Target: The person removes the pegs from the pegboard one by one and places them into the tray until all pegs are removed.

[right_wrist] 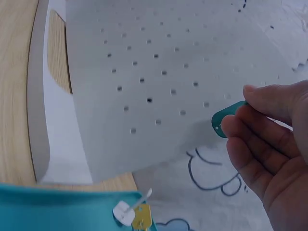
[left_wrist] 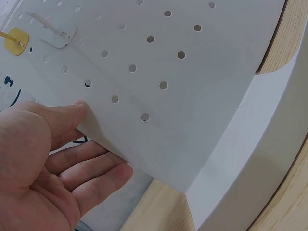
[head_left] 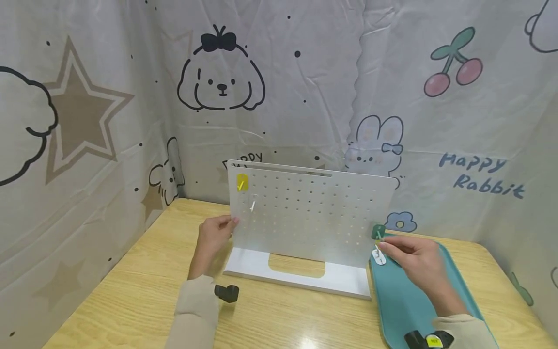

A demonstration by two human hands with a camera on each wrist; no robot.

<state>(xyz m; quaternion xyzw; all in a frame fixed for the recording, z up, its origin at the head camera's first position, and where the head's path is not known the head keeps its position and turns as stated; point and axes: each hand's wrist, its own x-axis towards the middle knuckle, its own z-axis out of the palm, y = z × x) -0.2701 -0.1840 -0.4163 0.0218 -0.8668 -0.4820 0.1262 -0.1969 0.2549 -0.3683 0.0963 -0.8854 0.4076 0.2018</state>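
Note:
A white pegboard point(head_left: 305, 213) stands upright on its white base point(head_left: 296, 282). My left hand point(head_left: 213, 238) grips the board's left edge, thumb on the front face and fingers behind, as the left wrist view shows. Between thumb and fingers, my right hand point(head_left: 419, 261) pinches a green hook point(head_left: 378, 231) near the board's right edge; its plate point(right_wrist: 224, 118) is partly covered by fingers in the right wrist view. A yellow hook point(head_left: 242, 182) hangs at the board's upper left, with a clear-plated white hook point(left_wrist: 57, 32) just below and right of it.
A teal tray point(head_left: 414, 310) lies right of the board. In its far left corner are a white hook point(right_wrist: 124, 213) and a yellow hook point(right_wrist: 142, 216). Printed cloth point(head_left: 305, 97) hangs behind and at both sides of the wooden table point(head_left: 270, 320).

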